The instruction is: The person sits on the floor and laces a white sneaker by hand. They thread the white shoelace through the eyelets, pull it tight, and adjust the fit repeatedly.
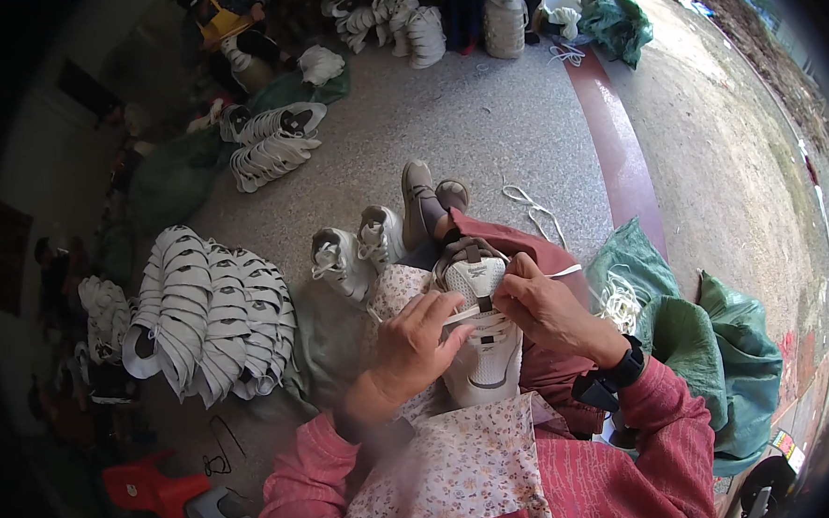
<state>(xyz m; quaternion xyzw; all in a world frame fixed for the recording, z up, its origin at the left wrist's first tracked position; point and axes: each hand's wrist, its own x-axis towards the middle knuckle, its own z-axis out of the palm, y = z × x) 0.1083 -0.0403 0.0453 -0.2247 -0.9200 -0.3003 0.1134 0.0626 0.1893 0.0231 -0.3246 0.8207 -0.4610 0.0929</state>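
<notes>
A white mesh shoe upper [484, 363] with dark tabs lies on my lap, its toe toward me. A flat white shoelace [467, 314] crosses its front. My left hand [417, 336] grips the lace between thumb and fingers at the upper's left side. On the other side my right hand [550, 310] pinches the lace close to the eyelets, with the fingertips partly hidden. A loose lace end sticks out to the right past the knuckles. A floral apron [454, 468] covers my lap under the upper.
Two laced white sneakers [343, 263] stand on the floor beyond my left hand. Stacked white uppers [213, 312] are at left, with more behind. A bundle of laces [618, 303] rests on green sacks [710, 356] at right. A red stool [155, 493] is lower left. Other people sit farther back.
</notes>
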